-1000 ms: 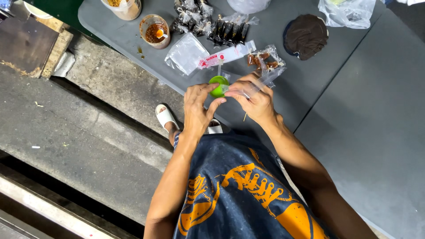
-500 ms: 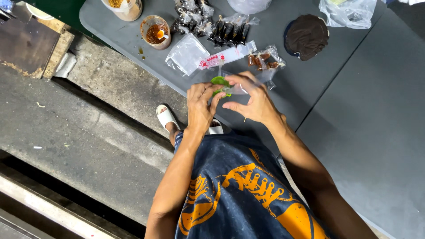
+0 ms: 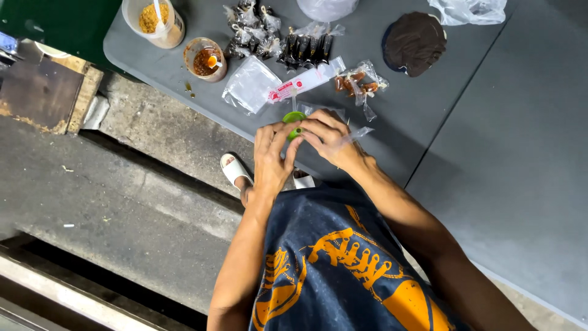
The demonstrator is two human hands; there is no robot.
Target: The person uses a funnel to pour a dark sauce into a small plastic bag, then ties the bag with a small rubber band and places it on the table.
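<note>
Small round bright-green fruit piece [image 3: 294, 118], mostly hidden by fingers, pinched betw. both hands' fingertips at grey table's near edge; clear thin plastic bag [image 3: 355, 133] at its 3 o'clock.

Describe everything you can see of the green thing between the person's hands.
The green thing is small, bright green and rounded, perhaps a leaf or fruit piece; what it is stays unclear. The fingers of the left hand and right hand pinch and largely hide it. It sits at the near edge of the grey table.
</note>
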